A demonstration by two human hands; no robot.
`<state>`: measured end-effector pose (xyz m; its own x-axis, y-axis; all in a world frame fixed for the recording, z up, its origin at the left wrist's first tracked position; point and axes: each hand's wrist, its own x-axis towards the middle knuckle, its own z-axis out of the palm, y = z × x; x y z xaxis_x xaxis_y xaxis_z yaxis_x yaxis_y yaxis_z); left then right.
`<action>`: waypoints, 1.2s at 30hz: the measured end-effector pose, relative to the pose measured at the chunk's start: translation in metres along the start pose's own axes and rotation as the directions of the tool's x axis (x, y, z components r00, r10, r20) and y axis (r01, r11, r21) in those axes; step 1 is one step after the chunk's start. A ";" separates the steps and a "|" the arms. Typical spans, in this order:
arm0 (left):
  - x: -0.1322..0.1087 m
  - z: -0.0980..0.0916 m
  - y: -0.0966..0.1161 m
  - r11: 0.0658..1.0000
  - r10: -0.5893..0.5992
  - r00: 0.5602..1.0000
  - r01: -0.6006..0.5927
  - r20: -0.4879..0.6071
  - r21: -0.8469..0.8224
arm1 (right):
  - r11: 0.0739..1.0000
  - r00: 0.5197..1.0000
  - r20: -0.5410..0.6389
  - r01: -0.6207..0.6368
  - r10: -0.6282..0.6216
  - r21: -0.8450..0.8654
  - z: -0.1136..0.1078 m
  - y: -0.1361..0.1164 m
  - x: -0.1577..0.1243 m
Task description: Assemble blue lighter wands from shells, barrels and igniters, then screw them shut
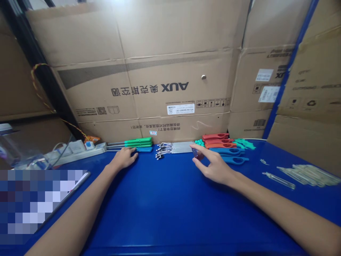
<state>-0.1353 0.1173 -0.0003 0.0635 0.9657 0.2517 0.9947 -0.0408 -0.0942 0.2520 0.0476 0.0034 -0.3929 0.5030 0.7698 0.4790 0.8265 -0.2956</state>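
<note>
My left hand (124, 158) rests at the back of the table, fingers apart, its fingertips at a blue handle (145, 149) with a thin metal shaft. Behind that handle lie several similar green handles (138, 142). Between the thumb and fingers of my right hand (217, 166) is a small clear, purplish piece (197, 153); its exact kind cannot be made out. Just beyond that hand lie several silver rods (181, 147) with black-and-white ends (160, 151). Red handles with a loop (218, 141) and blue looped handles (234, 160) lie beside and behind my right hand.
Clear plastic tubes (306, 176) lie on the blue table (170, 213) at right, with teal pieces (243, 143) farther back. A power strip (77, 151), a clear bottle (16, 149) and a pixelated flat panel (39, 206) occupy the left. Cardboard (149, 46) walls the back.
</note>
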 end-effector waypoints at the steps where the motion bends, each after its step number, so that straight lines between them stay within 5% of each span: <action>1: 0.000 0.000 0.000 1.000 -0.005 1.000 0.005 0.001 -0.007 | 1.000 1.000 0.000 0.001 -0.001 -0.001 0.000 0.000 0.000; 36: -0.004 -0.006 -0.003 1.000 -0.027 0.999 0.027 0.044 0.005 | 1.000 0.999 0.040 -0.001 0.001 -0.008 -0.002 -0.001 -0.001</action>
<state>-0.1385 0.1123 0.0052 0.0332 0.9768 0.2118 0.9957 -0.0138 -0.0921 0.2536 0.0462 0.0045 -0.4237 0.5140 0.7459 0.4861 0.8238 -0.2916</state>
